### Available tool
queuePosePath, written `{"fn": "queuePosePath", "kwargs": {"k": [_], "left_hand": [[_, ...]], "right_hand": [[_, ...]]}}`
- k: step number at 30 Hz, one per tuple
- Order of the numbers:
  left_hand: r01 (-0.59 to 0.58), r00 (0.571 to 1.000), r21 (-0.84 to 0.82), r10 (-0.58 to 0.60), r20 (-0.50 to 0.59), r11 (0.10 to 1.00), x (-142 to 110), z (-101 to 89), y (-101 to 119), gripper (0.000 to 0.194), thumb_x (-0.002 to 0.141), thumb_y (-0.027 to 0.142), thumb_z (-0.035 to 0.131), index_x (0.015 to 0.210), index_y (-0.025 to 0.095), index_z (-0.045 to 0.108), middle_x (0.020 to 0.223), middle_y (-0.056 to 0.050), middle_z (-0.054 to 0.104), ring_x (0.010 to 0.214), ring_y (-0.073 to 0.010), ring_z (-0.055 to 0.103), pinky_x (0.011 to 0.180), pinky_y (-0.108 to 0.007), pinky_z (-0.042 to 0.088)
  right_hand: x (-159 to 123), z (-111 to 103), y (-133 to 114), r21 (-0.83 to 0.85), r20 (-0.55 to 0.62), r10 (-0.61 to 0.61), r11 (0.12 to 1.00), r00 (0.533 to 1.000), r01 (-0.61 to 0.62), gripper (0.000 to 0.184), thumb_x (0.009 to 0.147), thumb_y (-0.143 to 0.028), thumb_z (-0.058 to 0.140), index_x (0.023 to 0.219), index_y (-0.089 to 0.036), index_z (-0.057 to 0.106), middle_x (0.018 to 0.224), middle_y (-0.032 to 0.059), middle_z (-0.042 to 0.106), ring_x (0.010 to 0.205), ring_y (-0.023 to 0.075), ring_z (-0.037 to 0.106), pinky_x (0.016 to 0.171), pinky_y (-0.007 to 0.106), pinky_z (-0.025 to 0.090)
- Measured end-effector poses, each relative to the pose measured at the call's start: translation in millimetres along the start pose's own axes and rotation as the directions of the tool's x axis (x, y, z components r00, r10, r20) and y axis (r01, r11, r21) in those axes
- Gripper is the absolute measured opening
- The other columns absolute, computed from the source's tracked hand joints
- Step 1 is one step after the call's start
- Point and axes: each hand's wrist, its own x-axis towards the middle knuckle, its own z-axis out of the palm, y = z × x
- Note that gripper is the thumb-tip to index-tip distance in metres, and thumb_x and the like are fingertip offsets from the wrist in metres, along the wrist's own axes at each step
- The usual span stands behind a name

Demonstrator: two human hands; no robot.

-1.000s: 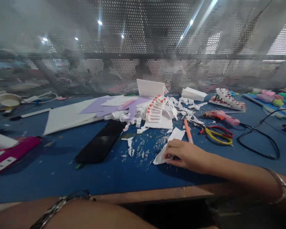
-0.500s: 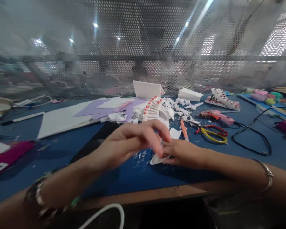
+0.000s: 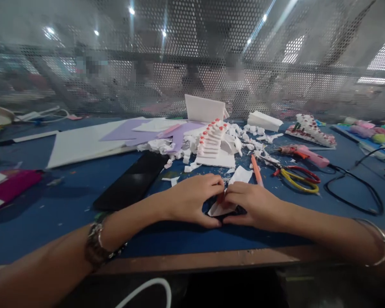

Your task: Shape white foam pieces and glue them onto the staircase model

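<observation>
Close to the table's near edge, my left hand [image 3: 195,199] curls its fingers and thumb round the left side of a piece of white paper [image 3: 242,174]. My right hand [image 3: 255,205] is closed on the same paper from the right, its fingertips nearly meeting the left ones. Fingers cover the middle of the paper. Just beyond stands a small white stepped model [image 3: 209,147] with red dots along its edge. An orange stick-like tool [image 3: 257,170], perhaps a pen, lies beside my right hand.
A black phone [image 3: 131,182] lies left of my hands. Purple sheets [image 3: 122,132] and a white board [image 3: 73,143] are behind it. On the right are yellow-and-red-handled scissors [image 3: 300,179] and a pink glue gun [image 3: 311,157] with a black cord. A perforated screen [image 3: 167,81] closes the back.
My left hand has come down from above the paper and now grips it beside my right hand. The view has tilted down slightly, and the phone shows more fully.
</observation>
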Motion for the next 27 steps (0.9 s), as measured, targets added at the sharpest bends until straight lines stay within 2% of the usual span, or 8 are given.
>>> {"fn": "queuePosePath", "kwargs": {"k": [4, 11, 13, 16, 19, 22, 25, 27], "left_hand": [[-0.003, 1.000, 0.022, 0.003, 0.019, 1.000, 1, 1.0, -1, 0.033, 0.067, 0.035, 0.062, 0.091, 0.014, 0.056, 0.102, -0.009, 0.053, 0.093, -0.0228, 0.050, 0.081, -0.033, 0.039], [-0.039, 0.999, 0.028, 0.039, -0.021, 0.999, 0, 2.3, -3, 0.024, 0.066, 0.023, 0.058, 0.089, 0.015, 0.055, 0.103, -0.006, 0.055, 0.092, -0.0203, 0.052, 0.080, -0.029, 0.038], [-0.053, 0.997, 0.002, 0.053, -0.060, 0.999, 0, 2.1, -3, 0.018, 0.068, 0.020, 0.057, 0.086, 0.016, 0.055, 0.101, -0.004, 0.056, 0.091, -0.0182, 0.053, 0.079, -0.027, 0.036], [-0.051, 0.991, -0.085, 0.040, -0.126, 0.995, 0, 2.8, -3, 0.006, 0.076, 0.020, 0.054, 0.081, 0.017, 0.055, 0.087, 0.000, 0.060, 0.082, -0.0132, 0.055, 0.077, -0.024, 0.035], [-0.046, 0.985, -0.141, 0.021, -0.170, 0.989, 0, 5.8, -3, 0.006, 0.079, 0.022, 0.053, 0.078, 0.017, 0.056, 0.075, 0.002, 0.062, 0.073, -0.0108, 0.055, 0.074, -0.023, 0.034], [-0.091, 0.989, -0.134, 0.074, -0.129, 0.987, -1, 9.0, -1, 0.002, 0.077, 0.019, 0.057, 0.077, 0.018, 0.058, 0.075, 0.003, 0.064, 0.074, -0.0113, 0.056, 0.078, -0.026, 0.031], [-0.142, 0.989, -0.141, 0.134, -0.066, 0.980, -1, 9.7, 0, 0.002, 0.075, 0.019, 0.059, 0.077, 0.019, 0.060, 0.079, 0.004, 0.064, 0.078, -0.0109, 0.056, 0.082, -0.027, 0.028], [-0.127, 0.992, -0.153, 0.122, -0.044, 0.980, -1, 9.1, 1, 0.003, 0.075, 0.020, 0.059, 0.077, 0.020, 0.061, 0.081, 0.004, 0.063, 0.080, -0.0112, 0.056, 0.084, -0.028, 0.027]], "right_hand": [[1, 4, -1, -0.023, -0.018, 0.034, 0.999, 0.999, -0.034, 0.017, 0.080, -0.031, 0.052, 0.085, -0.015, 0.059, 0.089, 0.0063, 0.059, 0.086, 0.0156, 0.055, 0.073, 0.028, 0.045], [0, 6, -4, -0.191, -0.087, -0.079, 0.980, 0.993, 0.061, 0.014, 0.082, -0.017, 0.044, 0.080, -0.015, 0.058, 0.080, 0.0037, 0.060, 0.077, 0.0140, 0.055, 0.066, 0.025, 0.043], [-1, 5, -3, -0.139, -0.109, -0.061, 0.989, 0.992, 0.045, 0.013, 0.080, -0.015, 0.045, 0.079, -0.015, 0.057, 0.080, 0.0033, 0.059, 0.075, 0.0129, 0.054, 0.066, 0.024, 0.042], [-2, 1, -1, -0.011, -0.147, 0.012, 1.000, 0.989, -0.014, 0.010, 0.077, -0.013, 0.046, 0.080, -0.015, 0.056, 0.078, 0.0022, 0.057, 0.074, 0.0112, 0.053, 0.068, 0.022, 0.041], [-3, -3, -1, 0.042, -0.165, 0.075, 0.997, 0.983, -0.068, 0.009, 0.078, -0.023, 0.051, 0.080, -0.015, 0.055, 0.075, 0.0011, 0.055, 0.073, 0.0110, 0.052, 0.070, 0.023, 0.040], [-5, -5, -2, 0.024, -0.080, 0.034, 0.999, 0.996, -0.032, 0.017, 0.079, -0.033, 0.053, 0.080, -0.016, 0.054, 0.077, 0.0012, 0.055, 0.074, 0.0119, 0.052, 0.068, 0.024, 0.040], [-7, -5, -4, 0.021, 0.042, -0.015, 1.000, 0.999, 0.014, 0.011, 0.081, -0.027, 0.050, 0.081, -0.017, 0.054, 0.080, 0.0010, 0.055, 0.073, 0.0113, 0.052, 0.066, 0.023, 0.040], [-8, -4, -6, 0.024, 0.058, -0.004, 1.000, 0.998, 0.003, 0.010, 0.081, -0.025, 0.049, 0.081, -0.017, 0.054, 0.081, 0.0012, 0.055, 0.074, 0.0115, 0.052, 0.065, 0.023, 0.041]]}}
